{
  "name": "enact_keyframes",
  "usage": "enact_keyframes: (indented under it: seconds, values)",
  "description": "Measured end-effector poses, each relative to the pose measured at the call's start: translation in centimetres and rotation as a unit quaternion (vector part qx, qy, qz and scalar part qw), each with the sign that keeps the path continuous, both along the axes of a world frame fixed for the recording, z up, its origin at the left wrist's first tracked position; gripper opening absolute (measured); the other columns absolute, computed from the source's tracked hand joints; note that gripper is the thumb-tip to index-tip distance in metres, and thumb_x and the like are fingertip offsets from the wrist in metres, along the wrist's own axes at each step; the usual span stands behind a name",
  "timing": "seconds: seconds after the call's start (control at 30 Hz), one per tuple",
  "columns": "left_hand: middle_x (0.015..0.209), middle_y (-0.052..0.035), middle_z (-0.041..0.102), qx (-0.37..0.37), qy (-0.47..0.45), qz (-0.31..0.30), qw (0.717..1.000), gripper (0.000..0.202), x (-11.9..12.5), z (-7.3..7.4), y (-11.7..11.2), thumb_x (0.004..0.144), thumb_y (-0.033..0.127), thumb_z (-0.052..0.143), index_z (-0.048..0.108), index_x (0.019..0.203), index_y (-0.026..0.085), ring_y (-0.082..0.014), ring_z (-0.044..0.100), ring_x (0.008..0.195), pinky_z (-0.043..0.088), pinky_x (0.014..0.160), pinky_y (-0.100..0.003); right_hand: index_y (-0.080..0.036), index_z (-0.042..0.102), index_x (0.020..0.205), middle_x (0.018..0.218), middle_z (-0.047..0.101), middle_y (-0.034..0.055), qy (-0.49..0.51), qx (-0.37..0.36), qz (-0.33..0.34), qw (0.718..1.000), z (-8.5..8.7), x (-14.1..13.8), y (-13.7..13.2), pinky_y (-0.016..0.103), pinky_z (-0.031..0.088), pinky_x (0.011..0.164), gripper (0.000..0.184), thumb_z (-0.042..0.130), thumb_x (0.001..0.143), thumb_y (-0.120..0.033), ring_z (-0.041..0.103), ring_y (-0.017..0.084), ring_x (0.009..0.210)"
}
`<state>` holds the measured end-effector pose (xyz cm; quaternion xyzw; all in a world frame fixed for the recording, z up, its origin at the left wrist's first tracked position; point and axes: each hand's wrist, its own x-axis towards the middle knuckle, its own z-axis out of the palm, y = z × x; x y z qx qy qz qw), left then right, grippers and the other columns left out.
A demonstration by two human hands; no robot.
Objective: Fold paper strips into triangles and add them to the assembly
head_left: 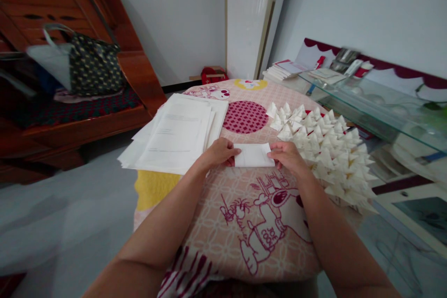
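A folded sheet of white paper (254,155) is held just above the patterned tablecloth (216,219), its long side running left to right. My left hand (222,151) pinches its left end between thumb and fingers. On the opposite end, my right hand (285,154) grips the paper the same way. Beyond my left hand lies a loose stack of printed paper sheets (178,132). Many folded white paper pieces with pointed tips (324,149) stand packed together to the right of my right hand.
A glass-topped stand (377,111) holding papers and small items runs along the right wall. At left is a wooden bench (139,70) with a dotted bag (94,65). A tall white cabinet-like appliance (246,23) stands in the back corner, near a red bag (213,75).
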<state>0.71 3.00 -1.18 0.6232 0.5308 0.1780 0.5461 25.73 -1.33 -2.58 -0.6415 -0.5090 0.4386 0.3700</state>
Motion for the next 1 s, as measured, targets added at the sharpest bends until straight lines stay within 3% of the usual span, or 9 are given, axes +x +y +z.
enact_keyframes:
  seconds: [0.2, 0.4, 0.7, 1.0]
  values:
    - [0.048, -0.0019, 0.063, 0.058, 0.097, 0.021, 0.993, 0.036, 0.8, -0.6, -0.2, 0.088, 0.023, 0.061, 0.056, 0.053, 0.018, -0.0124, 0.057, 0.042, 0.047, 0.048, -0.023, -0.014, 0.072, 0.113, 0.056, 0.064, -0.0027, -0.112, 0.032, -0.016, 0.993, -0.5, -0.2, 0.2, 0.023, 0.038, 0.037, 0.046, 0.069, 0.067, -0.022, 0.05, 0.012, 0.038]
    - [0.047, -0.0033, 0.063, 0.154, 0.203, 0.02, 0.967, 0.038, 1.2, 0.0, -0.6, 0.085, 0.027, 0.064, 0.059, 0.048, 0.019, -0.0146, 0.062, 0.052, 0.05, 0.061, -0.025, -0.015, 0.073, 0.123, 0.062, 0.068, -0.0001, -0.179, 0.083, -0.03, 0.98, -0.3, -0.6, 0.2, 0.026, 0.044, 0.049, 0.057, 0.072, 0.066, -0.023, 0.057, 0.015, 0.05]
    - [0.046, -0.0037, 0.062, 0.151, 0.196, 0.018, 0.969, 0.041, 1.1, -0.1, -0.6, 0.085, 0.026, 0.064, 0.057, 0.046, 0.019, -0.0147, 0.059, 0.048, 0.048, 0.058, -0.026, -0.018, 0.08, 0.082, 0.063, 0.071, 0.0033, -0.182, 0.081, -0.038, 0.979, -0.7, -0.7, 0.3, 0.028, 0.047, 0.055, 0.017, 0.072, 0.068, -0.022, 0.065, 0.019, 0.06]
    - [0.047, -0.004, 0.061, 0.185, 0.252, 0.033, 0.949, 0.037, 1.5, 0.2, -0.7, 0.086, 0.03, 0.067, 0.061, 0.052, 0.018, -0.018, 0.062, 0.055, 0.048, 0.063, -0.028, -0.02, 0.079, 0.076, 0.061, 0.071, 0.0017, -0.169, 0.1, -0.05, 0.979, -1.0, -0.8, 0.4, 0.028, 0.047, 0.056, 0.013, 0.072, 0.066, -0.022, 0.065, 0.019, 0.059]
